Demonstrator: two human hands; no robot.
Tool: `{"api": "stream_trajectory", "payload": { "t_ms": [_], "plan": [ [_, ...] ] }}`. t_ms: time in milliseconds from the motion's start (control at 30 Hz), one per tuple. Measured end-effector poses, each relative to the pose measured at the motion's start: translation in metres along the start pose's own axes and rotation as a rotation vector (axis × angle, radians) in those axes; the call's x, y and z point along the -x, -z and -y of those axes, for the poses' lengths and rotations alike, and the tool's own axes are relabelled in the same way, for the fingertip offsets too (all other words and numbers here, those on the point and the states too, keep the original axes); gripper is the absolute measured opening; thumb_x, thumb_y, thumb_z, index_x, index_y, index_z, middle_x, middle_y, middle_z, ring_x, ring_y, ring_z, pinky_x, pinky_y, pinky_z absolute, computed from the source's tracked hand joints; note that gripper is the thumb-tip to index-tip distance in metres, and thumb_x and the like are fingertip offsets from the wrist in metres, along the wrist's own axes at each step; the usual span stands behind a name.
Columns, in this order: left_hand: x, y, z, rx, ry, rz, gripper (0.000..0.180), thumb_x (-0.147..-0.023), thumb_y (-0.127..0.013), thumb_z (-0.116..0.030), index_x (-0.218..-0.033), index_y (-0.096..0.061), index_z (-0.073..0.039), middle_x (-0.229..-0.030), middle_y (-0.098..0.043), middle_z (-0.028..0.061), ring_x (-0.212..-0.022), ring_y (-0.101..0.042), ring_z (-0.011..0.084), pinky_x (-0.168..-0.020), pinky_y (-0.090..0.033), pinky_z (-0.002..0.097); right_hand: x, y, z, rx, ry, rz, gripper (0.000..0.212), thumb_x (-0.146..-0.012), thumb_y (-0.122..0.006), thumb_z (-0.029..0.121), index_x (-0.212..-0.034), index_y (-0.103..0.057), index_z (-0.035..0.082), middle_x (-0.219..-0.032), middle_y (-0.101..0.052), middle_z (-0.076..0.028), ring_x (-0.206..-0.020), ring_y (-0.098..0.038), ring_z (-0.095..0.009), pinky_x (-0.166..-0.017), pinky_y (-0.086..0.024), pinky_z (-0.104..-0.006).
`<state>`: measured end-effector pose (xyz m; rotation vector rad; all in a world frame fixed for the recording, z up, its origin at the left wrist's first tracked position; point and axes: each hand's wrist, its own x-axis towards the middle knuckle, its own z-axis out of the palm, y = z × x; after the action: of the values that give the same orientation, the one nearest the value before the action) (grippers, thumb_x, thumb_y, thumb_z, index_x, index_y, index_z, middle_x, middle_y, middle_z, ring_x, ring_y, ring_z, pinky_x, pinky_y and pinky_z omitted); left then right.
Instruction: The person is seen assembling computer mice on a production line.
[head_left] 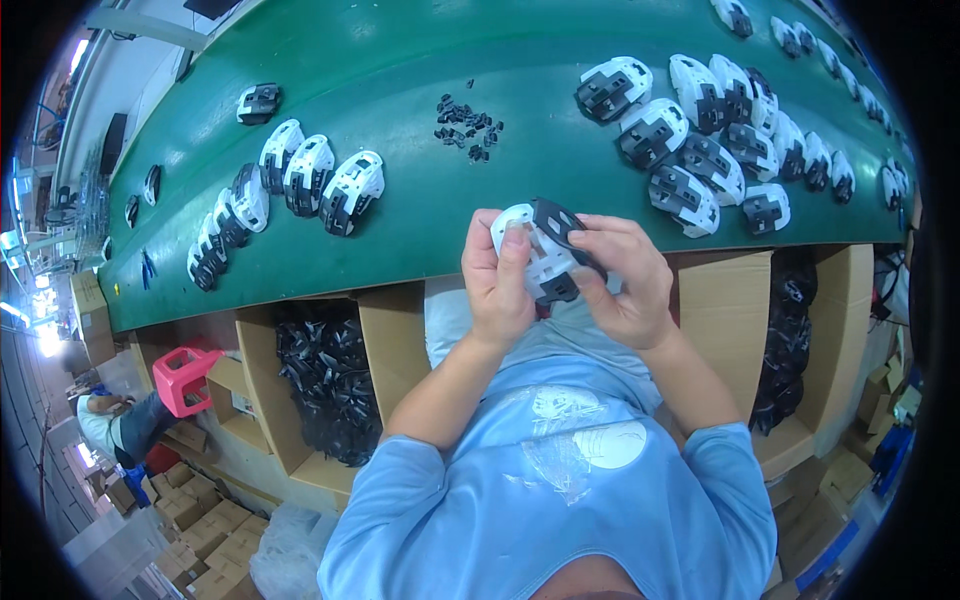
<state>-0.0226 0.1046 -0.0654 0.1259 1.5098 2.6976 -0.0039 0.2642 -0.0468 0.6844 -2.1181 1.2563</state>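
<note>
Over the near edge of the table, both hands hold a white plastic shell (546, 262) shaped like a computer mouse cover. My left hand (497, 288) is closed round its left side, thumb on the white face. A black plastic piece (556, 220) lies along the shell's upper right edge, tilted. The fingers of my right hand (632, 275) press on this black piece, with the thumb by the shell's lower right. Whether the black piece is seated in the shell I cannot tell.
Small black parts (468, 128) lie loose on the green table (400, 235). White-and-black shells (350, 190) stand in a row at left; more shells (683, 198) cluster at right. Below the edge are cartons of black parts (325, 380). A pink stool (183, 380) and another person (110, 425) are at far left.
</note>
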Motion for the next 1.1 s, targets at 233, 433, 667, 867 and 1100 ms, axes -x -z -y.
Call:
{"api": "stream_trajectory", "payload": {
  "t_ms": [233,433,667,867,1100],
  "plan": [
    [0.001,-0.006,0.0,0.03,-0.142,-0.05,0.015,-0.108,-0.049,-0.022,-0.11,-0.048,-0.007,-0.098,-0.062,0.004,-0.086,-0.061,0.0089,-0.078,-0.051,0.0258,0.007,-0.006,0.011,-0.35,-0.442,-0.379,0.028,-0.09,-0.071,-0.003,-0.117,-0.069,-0.003,-0.11,-0.074,-0.019,-0.101,-0.073,-0.026,-0.089,-0.057,-0.0333],
    [0.0,-0.007,0.002,0.001,-0.247,-0.024,0.014,-0.108,-0.047,-0.02,-0.109,-0.047,-0.006,-0.107,-0.062,0.009,-0.092,-0.06,0.011,-0.082,-0.051,0.0283,-0.001,0.002,0.02,-0.333,-0.518,-0.132,0.02,-0.09,-0.071,-0.002,-0.11,-0.072,-0.003,-0.112,-0.075,-0.018,-0.102,-0.072,-0.021,-0.089,-0.056,-0.0306],
    [-0.002,-0.01,-0.013,-0.012,-0.176,0.054,0.014,-0.107,-0.05,-0.016,-0.105,-0.049,-0.003,-0.112,-0.059,0.0111,-0.087,-0.053,0.0084,-0.079,-0.046,0.0249,0.009,-0.002,0.012,-0.704,-0.589,-0.221,0.023,-0.096,-0.068,0.002,-0.118,-0.068,-0.003,-0.115,-0.073,-0.016,-0.104,-0.07,-0.019,-0.089,-0.056,-0.029],
    [0.001,-0.02,-0.019,-0.053,-0.239,0.053,0.015,-0.107,-0.05,-0.016,-0.108,-0.05,-0.002,-0.117,-0.06,0.0138,-0.096,-0.058,0.0113,-0.085,-0.05,0.0282,0.016,-0.003,0.011,-0.706,-0.628,-0.251,0.024,-0.098,-0.064,0.001,-0.122,-0.065,-0.004,-0.118,-0.071,-0.017,-0.108,-0.068,-0.02,-0.094,-0.054,-0.0327],
    [0.002,-0.014,-0.018,0.028,-0.172,0.129,0.017,-0.107,-0.051,-0.018,-0.11,-0.05,-0.002,-0.12,-0.061,0.0161,-0.098,-0.059,0.0124,-0.086,-0.05,0.0282,0.012,-0.003,0.019,-0.876,-0.643,-0.384,0.026,-0.1,-0.059,0.0,-0.125,-0.062,-0.004,-0.117,-0.07,-0.017,-0.116,-0.067,-0.029,-0.101,-0.054,-0.0398]
  ]
}}
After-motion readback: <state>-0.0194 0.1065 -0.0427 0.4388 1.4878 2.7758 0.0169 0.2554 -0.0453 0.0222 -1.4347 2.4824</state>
